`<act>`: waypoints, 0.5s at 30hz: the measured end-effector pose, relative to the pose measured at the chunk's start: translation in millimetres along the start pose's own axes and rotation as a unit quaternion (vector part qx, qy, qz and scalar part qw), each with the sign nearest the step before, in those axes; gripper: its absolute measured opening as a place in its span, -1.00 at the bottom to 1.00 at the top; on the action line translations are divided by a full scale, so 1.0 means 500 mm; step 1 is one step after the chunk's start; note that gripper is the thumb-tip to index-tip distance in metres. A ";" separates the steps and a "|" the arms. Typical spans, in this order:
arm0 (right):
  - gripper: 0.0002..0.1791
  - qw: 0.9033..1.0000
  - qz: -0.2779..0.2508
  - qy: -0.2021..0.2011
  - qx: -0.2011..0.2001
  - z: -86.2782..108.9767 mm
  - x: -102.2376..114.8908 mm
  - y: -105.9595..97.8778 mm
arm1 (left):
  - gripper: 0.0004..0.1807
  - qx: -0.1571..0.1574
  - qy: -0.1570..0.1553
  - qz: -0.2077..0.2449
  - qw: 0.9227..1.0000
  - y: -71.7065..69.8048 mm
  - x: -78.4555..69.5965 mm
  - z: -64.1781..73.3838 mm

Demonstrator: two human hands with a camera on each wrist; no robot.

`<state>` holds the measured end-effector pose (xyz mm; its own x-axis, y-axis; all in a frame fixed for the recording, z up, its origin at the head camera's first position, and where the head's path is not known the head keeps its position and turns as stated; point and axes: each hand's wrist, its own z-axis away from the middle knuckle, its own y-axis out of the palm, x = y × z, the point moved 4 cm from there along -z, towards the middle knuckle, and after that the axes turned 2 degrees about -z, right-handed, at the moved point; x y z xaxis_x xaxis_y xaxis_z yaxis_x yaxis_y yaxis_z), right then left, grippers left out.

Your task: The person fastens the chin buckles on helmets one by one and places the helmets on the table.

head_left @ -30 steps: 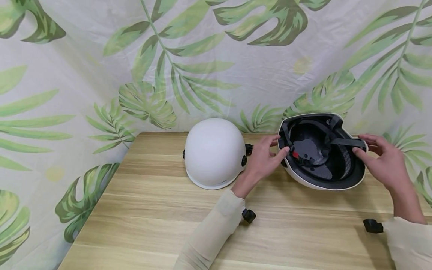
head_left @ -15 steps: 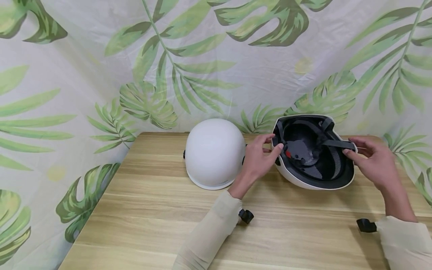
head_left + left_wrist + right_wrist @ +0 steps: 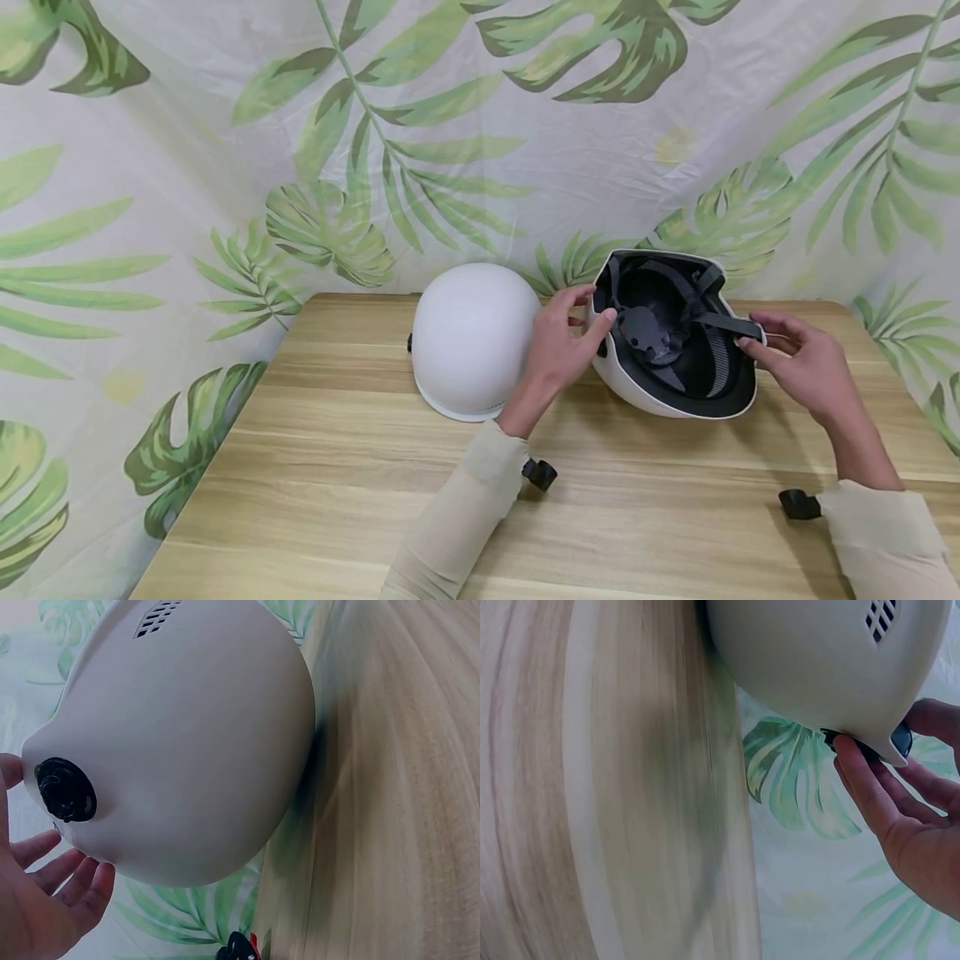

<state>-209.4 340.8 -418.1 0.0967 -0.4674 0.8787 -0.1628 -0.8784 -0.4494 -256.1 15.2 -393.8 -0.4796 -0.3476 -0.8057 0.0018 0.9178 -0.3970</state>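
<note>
A white helmet (image 3: 637, 392) is turned crown down near the back of the table, its black padded inside and straps facing up. My left hand (image 3: 558, 346) pinches its left rim, thumb inside and fingers outside. On the right rim, the thumb and fingers of my right hand (image 3: 806, 362) pinch the edge beside a dark strap. The left wrist view shows the fingertips of the left hand (image 3: 52, 892) against the shell, near a round black fitting (image 3: 66, 790). Whether the crown touches the table cannot be told. A second white helmet (image 3: 472, 337) sits crown up just left of my left hand.
Both helmets are over the wood-grain table (image 3: 337, 500), close to its back edge. Behind it hangs a leaf-patterned cloth (image 3: 585, 175). Black clip-like pieces (image 3: 540, 473) stick out by the cuffs of both beige sleeves.
Both hands have carried the upturned helmet leftward, closer to the other helmet, tilting it slightly. A red piece seen inside earlier is now out of sight. The crown-up helmet stays put.
</note>
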 end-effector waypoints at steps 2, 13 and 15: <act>-0.37 1.000 -0.009 0.004 0.010 0.000 -0.002 -0.002 | -0.46 0.003 0.009 0.002 1.000 -0.001 0.001 0.001; -0.75 0.983 -0.173 0.017 0.057 0.001 -0.026 -0.011 | -0.40 0.025 0.057 0.042 0.997 -0.001 0.016 0.001; -0.73 0.982 -0.181 0.017 0.052 0.001 -0.029 -0.012 | -0.40 0.030 0.057 0.046 0.997 0.002 0.015 0.000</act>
<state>-209.5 352.5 -428.0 0.0966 -0.1216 0.9879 -0.0220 -0.9925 -0.1200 -259.7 13.3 -400.3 -0.5714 -0.2355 -0.7862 0.1009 0.9305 -0.3521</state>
